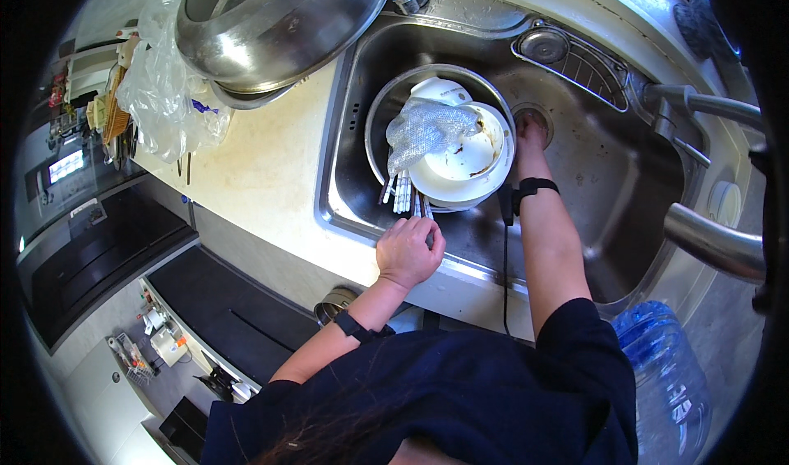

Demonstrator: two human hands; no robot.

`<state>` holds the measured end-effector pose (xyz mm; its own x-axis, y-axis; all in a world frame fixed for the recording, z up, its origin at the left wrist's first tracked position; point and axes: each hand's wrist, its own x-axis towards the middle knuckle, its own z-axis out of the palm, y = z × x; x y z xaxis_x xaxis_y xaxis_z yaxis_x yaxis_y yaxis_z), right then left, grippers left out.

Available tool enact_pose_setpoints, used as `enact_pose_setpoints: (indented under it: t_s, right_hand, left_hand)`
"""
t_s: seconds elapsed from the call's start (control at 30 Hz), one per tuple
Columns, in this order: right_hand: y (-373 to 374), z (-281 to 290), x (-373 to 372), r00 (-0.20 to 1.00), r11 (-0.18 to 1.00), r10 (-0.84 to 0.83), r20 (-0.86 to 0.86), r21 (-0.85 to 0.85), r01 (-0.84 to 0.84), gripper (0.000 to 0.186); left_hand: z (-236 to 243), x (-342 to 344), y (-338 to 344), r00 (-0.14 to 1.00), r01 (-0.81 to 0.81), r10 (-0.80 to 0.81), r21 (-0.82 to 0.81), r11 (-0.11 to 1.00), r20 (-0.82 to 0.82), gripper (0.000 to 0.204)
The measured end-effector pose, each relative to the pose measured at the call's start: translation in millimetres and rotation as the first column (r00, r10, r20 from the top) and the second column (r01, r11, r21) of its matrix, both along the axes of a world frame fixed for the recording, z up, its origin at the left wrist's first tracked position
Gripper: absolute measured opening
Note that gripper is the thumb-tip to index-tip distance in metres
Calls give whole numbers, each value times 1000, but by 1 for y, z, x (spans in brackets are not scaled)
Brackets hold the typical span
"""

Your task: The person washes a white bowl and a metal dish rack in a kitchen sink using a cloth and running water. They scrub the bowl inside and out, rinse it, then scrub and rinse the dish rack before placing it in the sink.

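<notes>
My right hand (532, 129) reaches down to the drain (543, 120) in the steel sink (608, 177); its fingers are mostly hidden there. My left hand (411, 249) is at the sink's front rim, closed, with curled fingers. What it holds, if anything, is hidden. Just beyond its knuckles, the ends of several chopsticks (403, 194) stick out of a steel basin (374, 128). Stacked in that basin are food-stained white plates and bowls (468, 159), with a crumpled silvery dishcloth (429, 132) lying over them.
A wire rack (588, 74) hangs in the sink's far right corner, near the faucet (715, 107). Left of the sink, a large steel pot (279, 33) and clear plastic bags (160, 95) stand on the counter (255, 157). A big plastic water bottle (666, 374) stands at lower right.
</notes>
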<state>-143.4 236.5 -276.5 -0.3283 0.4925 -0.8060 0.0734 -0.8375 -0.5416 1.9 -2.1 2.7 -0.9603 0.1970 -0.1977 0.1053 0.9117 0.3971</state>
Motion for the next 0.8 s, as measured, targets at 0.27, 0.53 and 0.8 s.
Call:
enact_pose_setpoints:
  t_s: [0.27,0.53,0.8]
  right_hand:
    - [15,-31,10,982,999,-17,-187,-50,8,47]
    - [27,-26,29,941,989,84,-327,-87,-119,41]
    - [42,86,47,845,946,177,-505,-150,-288,16]
  left_hand:
    - [1,0,0,1000,3,-3,12,1000,-14,8]
    - [-1,3,-2,1000,5,-5,36,999,1,12]
    - [-1,6,-5,999,39,-39,31,999,3,12]
